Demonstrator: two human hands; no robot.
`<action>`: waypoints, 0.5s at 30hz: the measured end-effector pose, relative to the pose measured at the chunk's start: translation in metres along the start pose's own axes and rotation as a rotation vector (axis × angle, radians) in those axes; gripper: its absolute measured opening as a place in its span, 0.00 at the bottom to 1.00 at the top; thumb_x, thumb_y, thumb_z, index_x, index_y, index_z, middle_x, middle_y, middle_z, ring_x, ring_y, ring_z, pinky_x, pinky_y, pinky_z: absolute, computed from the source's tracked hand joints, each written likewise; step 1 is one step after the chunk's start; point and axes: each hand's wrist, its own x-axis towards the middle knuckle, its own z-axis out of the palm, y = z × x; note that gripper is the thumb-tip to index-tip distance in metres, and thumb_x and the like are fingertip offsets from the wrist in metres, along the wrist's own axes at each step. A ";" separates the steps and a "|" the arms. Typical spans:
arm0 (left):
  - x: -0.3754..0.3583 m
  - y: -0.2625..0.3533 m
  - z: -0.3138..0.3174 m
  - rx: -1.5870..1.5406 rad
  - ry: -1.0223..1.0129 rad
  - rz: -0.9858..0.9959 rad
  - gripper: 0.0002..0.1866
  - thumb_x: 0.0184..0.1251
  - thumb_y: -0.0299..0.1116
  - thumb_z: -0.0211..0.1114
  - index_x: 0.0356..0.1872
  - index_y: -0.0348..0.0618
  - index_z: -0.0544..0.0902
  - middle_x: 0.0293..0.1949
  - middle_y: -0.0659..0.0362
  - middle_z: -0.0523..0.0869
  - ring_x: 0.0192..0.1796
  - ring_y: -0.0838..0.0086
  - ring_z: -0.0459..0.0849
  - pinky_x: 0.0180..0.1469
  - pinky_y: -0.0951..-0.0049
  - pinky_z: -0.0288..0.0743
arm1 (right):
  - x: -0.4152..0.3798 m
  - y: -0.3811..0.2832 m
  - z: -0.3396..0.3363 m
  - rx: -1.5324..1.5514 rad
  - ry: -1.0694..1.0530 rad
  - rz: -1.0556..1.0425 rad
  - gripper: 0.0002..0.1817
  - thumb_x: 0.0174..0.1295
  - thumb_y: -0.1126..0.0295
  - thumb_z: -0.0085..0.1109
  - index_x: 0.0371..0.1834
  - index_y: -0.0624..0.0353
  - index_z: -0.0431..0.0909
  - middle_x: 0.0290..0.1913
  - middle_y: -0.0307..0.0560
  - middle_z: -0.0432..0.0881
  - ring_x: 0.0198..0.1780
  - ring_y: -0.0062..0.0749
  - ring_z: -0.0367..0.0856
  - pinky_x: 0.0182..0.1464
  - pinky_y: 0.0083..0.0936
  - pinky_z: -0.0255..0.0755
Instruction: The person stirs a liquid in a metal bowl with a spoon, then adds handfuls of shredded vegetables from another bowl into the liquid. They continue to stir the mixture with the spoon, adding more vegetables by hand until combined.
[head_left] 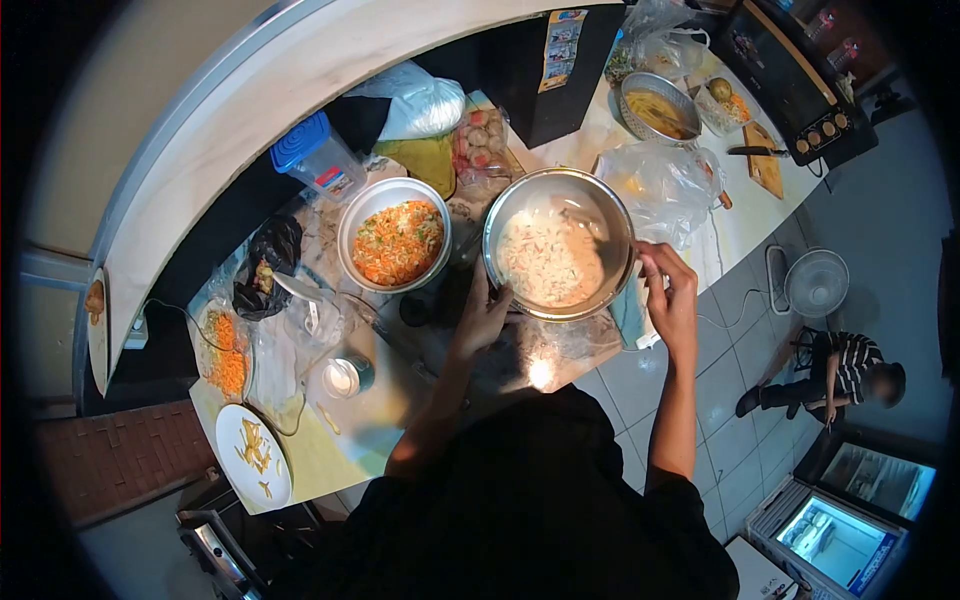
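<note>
A round stainless-steel bowl [617, 290] is held between my two hands over the counter. Inside it lies a pale, wet mixture [548, 255] with whitish and orange bits. My left hand [482, 322] grips the bowl's lower left side, its thumb near the rim and the other fingers partly hidden. On the right side, my right hand [668, 280] is closed on the rim with bent fingers. Just left of the bowl stands a white bowl [347, 245] heaped with shredded orange, white and green vegetables [398, 243].
A plate [275, 488] with pale strips and a tray of grated carrot [228, 365] are at left. Behind stand a blue-lidded container [325, 165] and plastic bags [425, 100]. A colander [640, 115], knife [755, 151] and oven [790, 75] are at right. A person [850, 370] sits beyond.
</note>
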 end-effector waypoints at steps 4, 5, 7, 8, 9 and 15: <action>0.003 -0.002 -0.002 -0.010 -0.018 -0.007 0.38 0.75 0.27 0.50 0.76 0.56 0.37 0.68 0.45 0.60 0.59 0.59 0.77 0.43 0.62 0.88 | 0.002 0.009 0.000 -0.046 0.063 -0.029 0.10 0.68 0.75 0.52 0.42 0.71 0.80 0.29 0.50 0.78 0.26 0.28 0.73 0.32 0.25 0.70; 0.002 -0.002 -0.001 -0.012 -0.022 -0.002 0.38 0.75 0.27 0.50 0.76 0.56 0.36 0.68 0.45 0.60 0.58 0.60 0.78 0.43 0.63 0.88 | -0.001 0.010 -0.004 -0.021 -0.077 0.068 0.10 0.67 0.75 0.53 0.42 0.71 0.81 0.30 0.53 0.79 0.28 0.35 0.75 0.35 0.28 0.70; 0.000 -0.002 -0.001 -0.016 -0.023 0.002 0.38 0.75 0.27 0.50 0.76 0.56 0.36 0.68 0.45 0.60 0.56 0.60 0.79 0.42 0.63 0.88 | -0.006 0.011 -0.004 0.030 -0.211 0.109 0.10 0.66 0.75 0.53 0.40 0.71 0.81 0.29 0.54 0.79 0.27 0.38 0.75 0.34 0.29 0.69; 0.001 -0.003 -0.002 0.008 -0.022 0.025 0.38 0.75 0.27 0.50 0.76 0.56 0.36 0.68 0.46 0.61 0.55 0.60 0.80 0.42 0.64 0.88 | -0.006 0.010 -0.005 0.029 -0.212 0.108 0.10 0.66 0.75 0.53 0.40 0.71 0.81 0.29 0.54 0.79 0.27 0.38 0.75 0.34 0.29 0.69; 0.001 -0.005 -0.002 0.032 -0.021 0.047 0.38 0.75 0.28 0.50 0.76 0.55 0.36 0.67 0.46 0.61 0.54 0.61 0.81 0.42 0.64 0.88 | -0.005 0.007 -0.006 0.064 -0.196 0.152 0.10 0.66 0.75 0.53 0.40 0.71 0.81 0.29 0.54 0.79 0.27 0.38 0.75 0.34 0.29 0.69; -0.001 -0.007 -0.003 0.009 -0.004 0.012 0.37 0.75 0.28 0.51 0.76 0.55 0.38 0.69 0.46 0.60 0.53 0.62 0.81 0.42 0.65 0.88 | 0.001 0.015 0.005 0.029 0.063 0.054 0.10 0.68 0.74 0.52 0.43 0.70 0.81 0.30 0.48 0.79 0.26 0.26 0.72 0.32 0.23 0.69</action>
